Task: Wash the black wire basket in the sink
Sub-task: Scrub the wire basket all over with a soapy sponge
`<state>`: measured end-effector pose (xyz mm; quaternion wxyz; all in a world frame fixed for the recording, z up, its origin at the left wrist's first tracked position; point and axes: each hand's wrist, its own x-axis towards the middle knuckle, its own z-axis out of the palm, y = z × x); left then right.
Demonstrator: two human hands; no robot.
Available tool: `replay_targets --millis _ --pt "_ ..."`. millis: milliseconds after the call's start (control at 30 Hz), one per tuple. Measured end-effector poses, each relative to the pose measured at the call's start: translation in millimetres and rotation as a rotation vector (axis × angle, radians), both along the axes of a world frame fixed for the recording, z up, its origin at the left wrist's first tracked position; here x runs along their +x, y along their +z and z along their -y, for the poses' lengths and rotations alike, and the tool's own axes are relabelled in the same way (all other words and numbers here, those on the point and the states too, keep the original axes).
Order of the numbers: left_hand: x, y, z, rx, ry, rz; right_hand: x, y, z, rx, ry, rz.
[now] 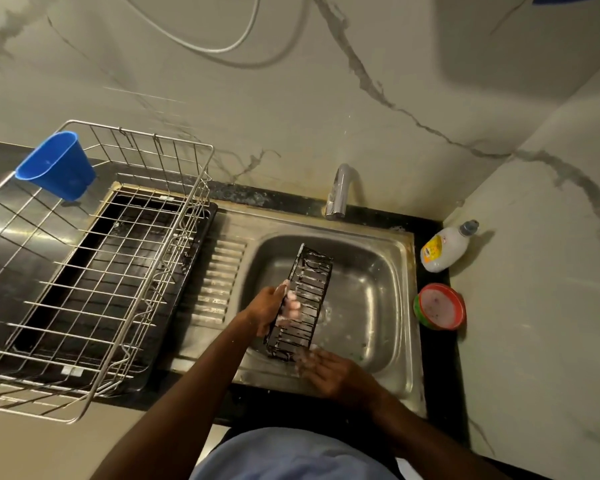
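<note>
Nearest, the right hand (329,370) touched the black wire basket's (300,301) near end, soapy fingers spread. The left hand (270,310) gripped one long side, fingers curled through the wires. The narrow, rectangular, suds-flecked basket was tilted above the steel sink (371,299). It looked light, stiff and slippery; its rim wires seemed safest to hold. Beyond stood the faucet (340,192).

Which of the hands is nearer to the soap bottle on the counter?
Right. The right hand is at the basket's near end, on the bottle's side. The left hand grips the basket's far side, farther away.
</note>
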<state>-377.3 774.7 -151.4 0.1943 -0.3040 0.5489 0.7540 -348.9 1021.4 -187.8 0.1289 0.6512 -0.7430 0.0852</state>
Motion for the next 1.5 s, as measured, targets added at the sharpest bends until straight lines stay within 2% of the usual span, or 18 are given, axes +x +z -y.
replay_targets --millis 100,200,300,467,533,600,667,733,833,933,1000,1133,1200,1367,1500 --pt "-0.9 -5.3 1.6 -0.097 0.036 -0.05 -21.7 23.0 -10.9 -0.051 -0.138 0.022" --pt "-2.8 -13.4 2.8 -0.131 -0.006 -0.078 -45.6 31.0 23.0 -0.083 -0.325 0.196" --pt "-4.9 -16.4 3.1 -0.163 -0.051 -0.086 -33.1 21.4 53.7 -0.074 -0.336 0.33" --pt "1.6 -26.5 10.0 -0.069 -0.04 -0.077 -13.3 -4.8 -15.8 0.043 -0.256 0.29" --pt "3.4 -24.4 13.7 -0.067 -0.023 -0.07 -24.3 -12.4 -42.1 0.036 -0.331 0.259" --pt "2.7 -19.1 15.4 -0.064 -0.031 -0.09 -41.0 -2.6 -35.3 -0.093 -0.582 0.434" --pt "2.0 -16.2 12.4 -0.045 -0.057 -0.106 -69.9 18.9 -3.6 -0.333 -0.826 0.635" --pt "3.6 -15.9 6.3 -0.012 -0.068 -0.11 -105.4 50.6 39.0 -0.474 -0.929 0.728" --pt "5.8 -15.2 -2.3 -0.013 -0.101 -0.116 -144.8 73.9 83.9 -0.358 -0.845 0.718" --pt "11.8 -11.3 -5.2 -0.1 -0.115 -0.102 -156.9 73.6 92.5 -0.245 -0.741 0.817" --pt "16.0 -5.3 -5.5 -0.15 -0.067 -0.077 -152.6 63.8 79.5 -0.271 -0.719 0.854" --pt "26.2 19.4 -9.8 -0.285 -0.081 -0.079 -138.0 40.7 47.0 -0.288 -0.804 0.79" --pt "27.0 21.0 -10.0 -0.349 -0.11 -0.106 -131.7 41.1 44.3 -0.256 -0.847 0.759" --pt "29.7 17.3 -3.5 -0.3 -0.084 -0.149 -132.9 51.4 59.6 -0.314 -0.907 0.737" --pt "30.0 23.4 -9.1 -0.465 -0.127 -0.171 -118.5 64.3 70.6 -0.43 -0.873 0.708"
